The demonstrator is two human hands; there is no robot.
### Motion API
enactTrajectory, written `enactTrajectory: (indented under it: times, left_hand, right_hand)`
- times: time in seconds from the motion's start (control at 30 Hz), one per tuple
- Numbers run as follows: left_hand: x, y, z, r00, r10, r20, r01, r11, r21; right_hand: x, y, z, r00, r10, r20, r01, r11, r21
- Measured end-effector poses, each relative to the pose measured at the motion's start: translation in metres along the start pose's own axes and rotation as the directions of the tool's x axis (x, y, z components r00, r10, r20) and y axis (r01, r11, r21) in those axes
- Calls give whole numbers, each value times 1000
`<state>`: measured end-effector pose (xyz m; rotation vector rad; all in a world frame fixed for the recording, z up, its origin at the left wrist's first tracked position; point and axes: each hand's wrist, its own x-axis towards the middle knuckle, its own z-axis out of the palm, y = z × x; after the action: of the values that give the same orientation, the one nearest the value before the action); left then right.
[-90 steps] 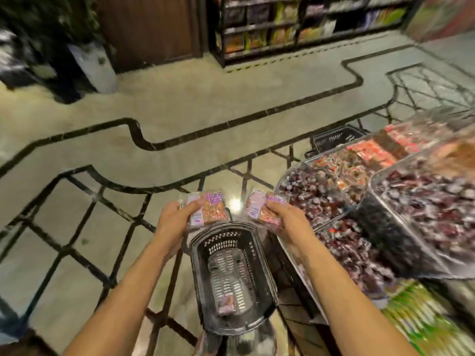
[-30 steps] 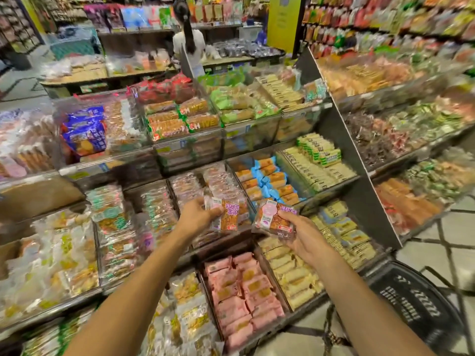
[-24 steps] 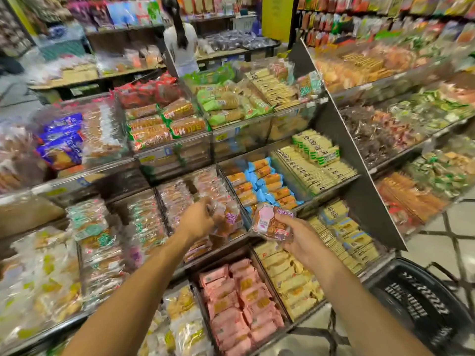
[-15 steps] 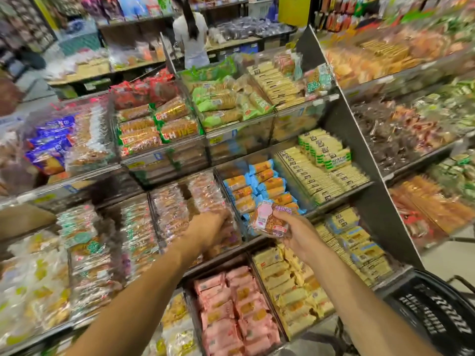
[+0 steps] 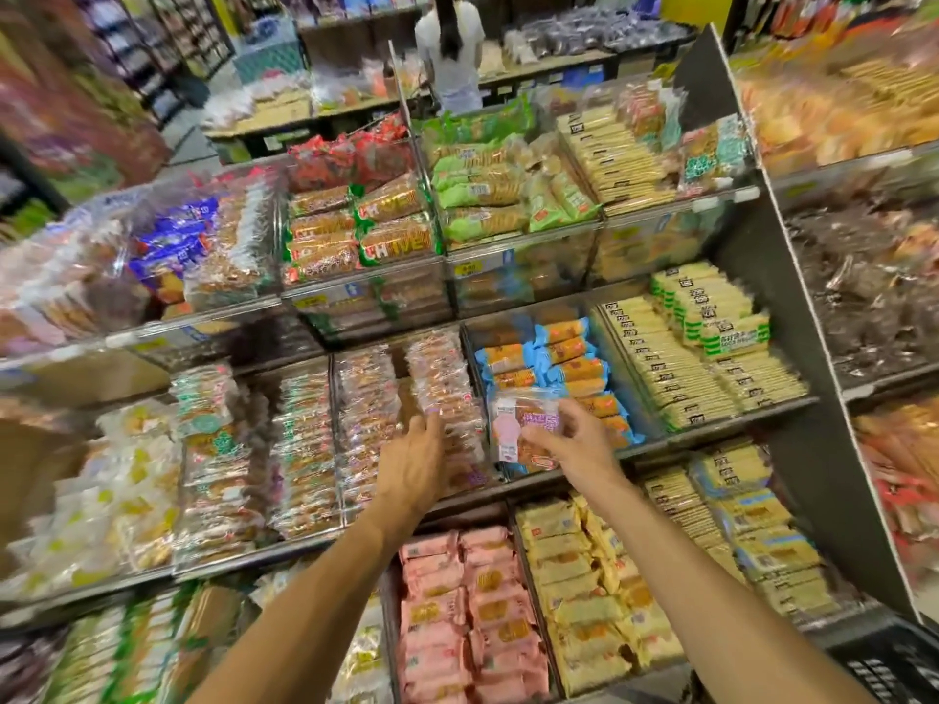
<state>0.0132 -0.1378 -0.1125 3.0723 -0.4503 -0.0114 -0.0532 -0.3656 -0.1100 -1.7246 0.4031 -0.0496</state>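
Observation:
In the head view my right hand (image 5: 579,449) pinches a clear snack packet (image 5: 526,424) with a pink and purple label, holding it upright in front of the middle shelf. My left hand (image 5: 411,470) reaches into the bin of clear-wrapped snack packets (image 5: 437,378) just left of it. Its fingers lie fairly straight against the stacked packets, and no packet shows in its grip. The two hands are about a hand's width apart.
Tiered shelves of packaged snacks fill the view: blue-and-orange packets (image 5: 564,358) behind my right hand, pink packets (image 5: 457,612) and yellow packets (image 5: 584,576) below. A black shopping basket (image 5: 894,663) sits at the bottom right. A person in white (image 5: 452,48) stands beyond the shelf.
I turned from the basket on the floor to the shelf. My left hand carried its packet into the bin and no longer shows it. My right hand still holds its packet, slightly higher.

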Motion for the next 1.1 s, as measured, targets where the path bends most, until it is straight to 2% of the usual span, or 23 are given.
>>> enactTrajectory:
  times: [0.13,0.2,0.27,0.3,0.37,0.4,0.43,0.6,0.7,0.8,0.87,0.93,1.03,1.1]
  left_hand:
    - [2,1,3,996,-5,88,14,994,-106]
    - [-2,3,2,990,-17,142,55,962,-268]
    - [-8,5,-8,977,-86,193,170,863,-477]
    - [-10,5,-17,960,-124,251,255,758,-601]
    - [-10,-1,-26,891,-142,432,451,397,-799]
    - [-11,-4,-27,860,-132,493,510,246,-824]
    - [-13,-6,-28,841,-123,527,541,166,-825]
    - [-25,-6,-19,822,-106,560,569,97,-817]
    - [-31,-4,-20,805,-123,581,584,-11,-812]
    - [-34,-3,-21,808,-170,565,565,-55,-824]
    - [-34,-4,-18,809,-180,560,557,-71,-827]
    - [-34,-3,-17,815,-206,542,540,-71,-839]
    - [-32,3,-13,845,-229,484,499,12,-866]
    - [-29,8,-13,836,-258,484,508,29,-861]
  right_hand:
    - [3,-3,8,987,-147,59,153,982,-114]
    - [5,-3,8,984,-157,86,167,978,-126]
    - [5,-4,7,984,-145,108,158,979,-125]
    - [5,-4,6,983,-145,109,158,979,-126]
    - [7,-1,7,983,-147,106,161,976,-146]
    - [7,-2,7,982,-147,118,165,975,-152]
    - [8,-1,8,979,-153,135,174,973,-154]
    - [6,-6,13,960,-213,181,238,963,-129]
    - [5,-7,10,958,-215,193,234,969,-82]
    - [2,-9,16,943,-204,263,259,947,-193]
    - [2,-9,22,923,-206,324,321,879,-353]
    - [1,-14,26,885,-228,405,423,758,-497]
    - [1,-29,31,831,-245,499,533,604,-592]
    - [3,-41,38,807,-218,549,573,515,-638]
